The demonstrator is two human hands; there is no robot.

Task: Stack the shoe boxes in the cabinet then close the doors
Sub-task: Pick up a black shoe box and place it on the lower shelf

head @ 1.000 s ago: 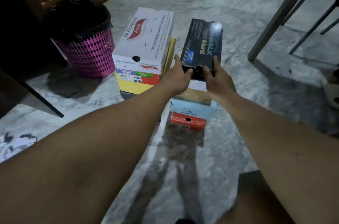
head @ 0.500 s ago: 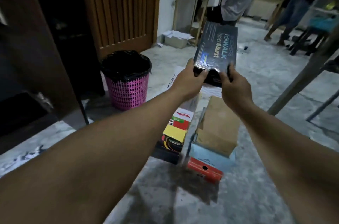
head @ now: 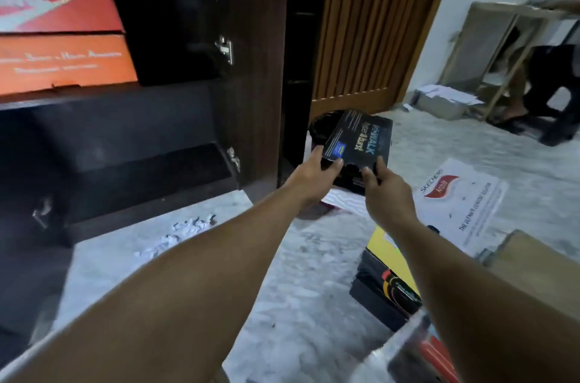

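Note:
I hold a black shoe box [head: 361,140] in the air with both hands, its near end gripped by my left hand [head: 314,177] and my right hand [head: 384,191]. It hangs in front of the dark cabinet's open door [head: 251,68]. On a shelf inside the cabinet [head: 125,131], at the upper left, lie two orange shoe boxes [head: 59,37], one on the other. On the floor to the right stand a white shoe box [head: 464,203], a yellow and black box [head: 389,272] and a brown cardboard box [head: 533,266].
A black-lined bin [head: 320,128] sits behind the held box, beside a slatted wooden door [head: 370,21]. Torn paper [head: 179,232] lies on the marble floor near the cabinet base. A person sits by a wooden frame [head: 502,52] at the far right.
My view has swung left to the cabinet. Both hands have lifted the black box off the right stack and carried it left, toward the cabinet door.

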